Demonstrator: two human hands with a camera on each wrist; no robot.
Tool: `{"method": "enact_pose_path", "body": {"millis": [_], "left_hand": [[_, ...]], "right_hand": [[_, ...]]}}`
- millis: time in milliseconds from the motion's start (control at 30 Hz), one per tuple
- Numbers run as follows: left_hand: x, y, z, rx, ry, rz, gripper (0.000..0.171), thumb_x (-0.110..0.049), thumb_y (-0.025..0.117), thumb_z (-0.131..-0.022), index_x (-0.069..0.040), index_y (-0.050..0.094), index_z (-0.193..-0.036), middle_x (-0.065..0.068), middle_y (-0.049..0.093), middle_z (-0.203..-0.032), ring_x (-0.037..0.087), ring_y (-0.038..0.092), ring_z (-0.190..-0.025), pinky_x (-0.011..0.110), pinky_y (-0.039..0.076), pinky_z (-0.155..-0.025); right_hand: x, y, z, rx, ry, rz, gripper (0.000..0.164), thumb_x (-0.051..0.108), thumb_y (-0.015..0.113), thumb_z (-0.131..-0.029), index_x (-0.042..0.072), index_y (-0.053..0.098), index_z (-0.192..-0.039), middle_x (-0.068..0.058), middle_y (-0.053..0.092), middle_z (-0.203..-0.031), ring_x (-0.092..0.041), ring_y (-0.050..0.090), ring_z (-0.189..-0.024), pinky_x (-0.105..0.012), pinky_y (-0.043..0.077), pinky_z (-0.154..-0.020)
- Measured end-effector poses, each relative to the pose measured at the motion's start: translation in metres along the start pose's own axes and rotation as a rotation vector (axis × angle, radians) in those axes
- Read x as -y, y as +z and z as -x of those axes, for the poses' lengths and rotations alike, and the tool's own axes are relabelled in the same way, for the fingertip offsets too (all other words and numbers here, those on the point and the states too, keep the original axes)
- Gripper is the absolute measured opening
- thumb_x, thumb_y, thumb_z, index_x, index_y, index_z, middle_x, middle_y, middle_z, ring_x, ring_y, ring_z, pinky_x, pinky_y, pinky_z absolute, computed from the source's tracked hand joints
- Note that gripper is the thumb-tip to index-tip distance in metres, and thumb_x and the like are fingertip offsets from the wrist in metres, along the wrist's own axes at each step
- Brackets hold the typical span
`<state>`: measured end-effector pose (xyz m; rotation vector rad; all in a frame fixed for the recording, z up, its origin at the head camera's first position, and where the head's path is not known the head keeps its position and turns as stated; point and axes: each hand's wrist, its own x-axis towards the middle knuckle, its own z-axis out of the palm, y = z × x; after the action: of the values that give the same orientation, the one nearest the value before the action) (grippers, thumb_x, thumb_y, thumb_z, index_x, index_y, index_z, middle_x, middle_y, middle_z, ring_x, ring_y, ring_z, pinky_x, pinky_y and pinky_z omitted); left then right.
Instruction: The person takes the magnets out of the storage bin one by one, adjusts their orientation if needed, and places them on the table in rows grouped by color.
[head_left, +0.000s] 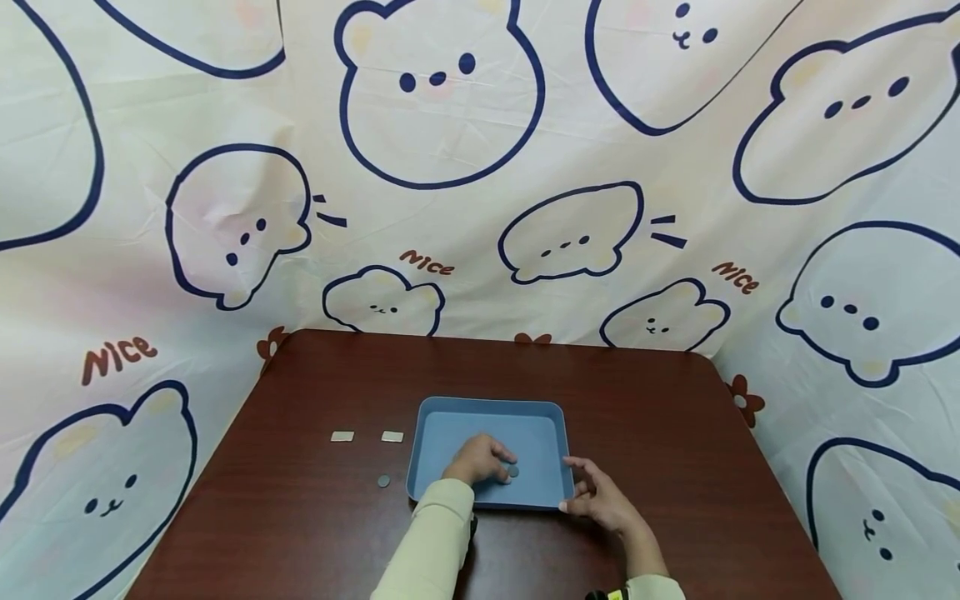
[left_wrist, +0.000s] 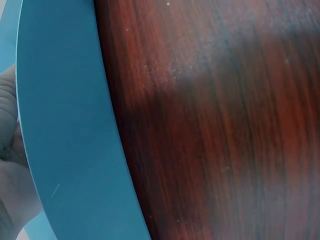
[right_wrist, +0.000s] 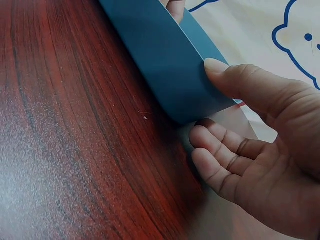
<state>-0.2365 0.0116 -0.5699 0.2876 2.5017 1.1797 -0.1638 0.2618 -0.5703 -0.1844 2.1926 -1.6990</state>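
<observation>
A blue rectangular tray [head_left: 536, 433] lies on the brown table. My left hand [head_left: 480, 460] reaches into it over the front rim, thumb and fingers bent around a small grey disc [head_left: 513, 472] at the fingertips. In the left wrist view the tray's wall [left_wrist: 75, 120] hides most of that hand [left_wrist: 12, 165]. My right hand [head_left: 603, 498] holds the tray's front right corner. In the right wrist view its thumb [right_wrist: 225, 72] presses on the rim, while the other fingers [right_wrist: 212, 165] curl by the bottom of the corner.
Two small pale rectangular pieces [head_left: 342, 437] lie on the table left of the tray. A second grey disc [head_left: 384, 481] is in front of them, near the tray's left side. A cartoon-printed cloth [head_left: 465, 208] hangs behind and beside the table [head_left: 300, 517].
</observation>
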Motion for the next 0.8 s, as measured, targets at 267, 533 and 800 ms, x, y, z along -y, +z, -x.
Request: {"method": "enact_pose_path", "body": {"millis": [267, 533, 800], "left_hand": [[0.0008, 0.0009, -0.0012, -0.023, -0.012, -0.078, 0.021, -0.013, 0.086, -0.062, -0.025, 0.076, -0.075, -0.008, 0.067, -0.089, 0.021, 0.058, -0.096, 0.039, 0.046, -0.08], [0.0006, 0.0012, -0.0005, -0.02, -0.006, -0.082, 0.017, -0.016, 0.086, -0.065, -0.027, 0.075, -0.074, -0.01, 0.065, -0.087, 0.02, 0.058, -0.093, 0.038, 0.047, -0.077], [-0.0019, 0.0012, 0.0017, -0.009, 0.005, -0.076, 0.019, -0.017, 0.087, -0.062, -0.026, 0.075, -0.073, -0.009, 0.065, -0.089, 0.02, 0.057, -0.093, 0.039, 0.046, -0.077]], "right_hand": [[0.0002, 0.0007, -0.0013, 0.001, -0.002, -0.002, 0.078, 0.005, 0.076, -0.076, 0.001, 0.033, -0.14, -0.01, 0.055, -0.075, -0.014, 0.049, -0.056, -0.03, 0.043, -0.055], [0.0001, -0.0002, -0.0016, 0.008, -0.002, 0.008, 0.078, 0.006, 0.076, -0.075, 0.001, 0.032, -0.14, -0.01, 0.054, -0.075, -0.014, 0.048, -0.056, -0.03, 0.043, -0.055], [0.0013, 0.0, -0.001, 0.0, 0.008, -0.004, 0.079, 0.005, 0.076, -0.076, -0.001, 0.032, -0.14, -0.011, 0.054, -0.078, -0.015, 0.05, -0.057, -0.031, 0.043, -0.056]]}}
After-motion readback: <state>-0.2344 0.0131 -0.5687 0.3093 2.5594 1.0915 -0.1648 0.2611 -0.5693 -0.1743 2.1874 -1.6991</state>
